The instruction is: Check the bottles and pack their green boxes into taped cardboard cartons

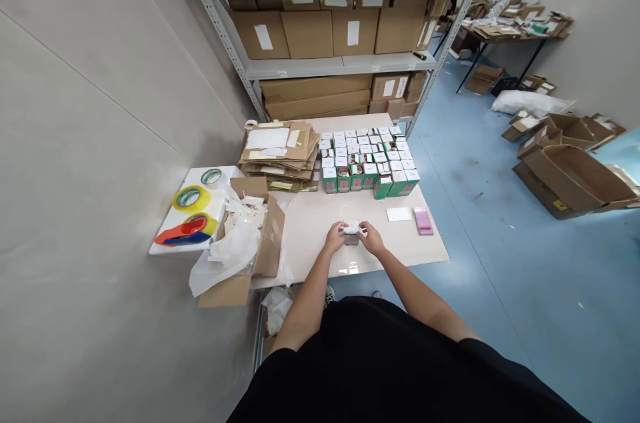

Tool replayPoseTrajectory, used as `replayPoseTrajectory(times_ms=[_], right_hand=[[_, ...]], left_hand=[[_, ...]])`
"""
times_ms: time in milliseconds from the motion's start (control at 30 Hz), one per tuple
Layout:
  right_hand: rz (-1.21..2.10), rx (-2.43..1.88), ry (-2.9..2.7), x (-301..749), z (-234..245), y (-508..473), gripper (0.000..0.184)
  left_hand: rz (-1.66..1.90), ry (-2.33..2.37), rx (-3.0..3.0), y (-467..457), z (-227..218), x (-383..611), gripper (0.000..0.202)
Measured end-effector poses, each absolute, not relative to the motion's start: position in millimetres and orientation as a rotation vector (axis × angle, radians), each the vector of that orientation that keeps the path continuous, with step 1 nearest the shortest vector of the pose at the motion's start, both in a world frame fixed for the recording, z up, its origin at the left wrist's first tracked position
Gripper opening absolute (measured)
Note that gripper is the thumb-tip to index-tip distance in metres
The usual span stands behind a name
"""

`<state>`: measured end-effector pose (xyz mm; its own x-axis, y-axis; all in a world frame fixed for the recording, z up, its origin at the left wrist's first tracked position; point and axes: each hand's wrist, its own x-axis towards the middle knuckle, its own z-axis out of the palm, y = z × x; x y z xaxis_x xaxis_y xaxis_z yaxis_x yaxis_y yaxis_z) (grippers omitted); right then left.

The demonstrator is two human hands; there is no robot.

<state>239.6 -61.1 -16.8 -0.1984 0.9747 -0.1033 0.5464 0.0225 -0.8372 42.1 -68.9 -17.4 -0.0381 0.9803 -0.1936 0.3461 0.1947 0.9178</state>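
Near the front edge of the table [310,249], a small box [351,229] with a white top stands between my hands. My left hand [336,237] grips its left side, fingers curled against it. On the opposite side my right hand [371,238] holds the box near its top edge. What the fingertips press on is too small to make out. Behind them are rows of small green-and-white boxes [370,173], several with raised flaps. To the right lie a white card [399,214] and a pink-purple stack [423,221], its details blurred.
Flattened cardboard [277,149] is piled at the back left. An open carton [270,236] with white plastic wrap stands at the left, beside tape rolls [191,198] and a red tape dispenser [187,229]. A shelf rack [340,66] with cartons rises behind the table.
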Motion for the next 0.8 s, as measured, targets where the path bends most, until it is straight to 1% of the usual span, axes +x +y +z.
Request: replayPoseTrajectory(times_ms=[133, 300, 467, 567, 667, 800], right_hand=[[1.068, -1.579, -1.826, 234, -15, -63, 0.024], [1.014, -1.626, -1.873, 232, -15, -63, 0.020], [0.987, -1.664, -1.889, 234, -24, -66, 0.021], [1.086, -1.686, -1.784, 233, -30, -68, 0.023], [1.213, -1.717, -1.654, 229, -30, -67, 0.033], [1.268, -1.791, -1.595, 218, -22, -59, 0.035]], left_hand=[[0.868, 1.572, 1.258, -72, -19, 45, 0.037], [0.835, 1.658, 1.274, -76, -17, 51, 0.039], [0.805, 1.700, 1.292, -85, -18, 55, 0.038], [0.799, 1.652, 1.282, -91, -19, 59, 0.049], [0.802, 1.659, 1.234, -92, -15, 60, 0.061], [0.747, 1.669, 1.159, -83, -6, 53, 0.065]])
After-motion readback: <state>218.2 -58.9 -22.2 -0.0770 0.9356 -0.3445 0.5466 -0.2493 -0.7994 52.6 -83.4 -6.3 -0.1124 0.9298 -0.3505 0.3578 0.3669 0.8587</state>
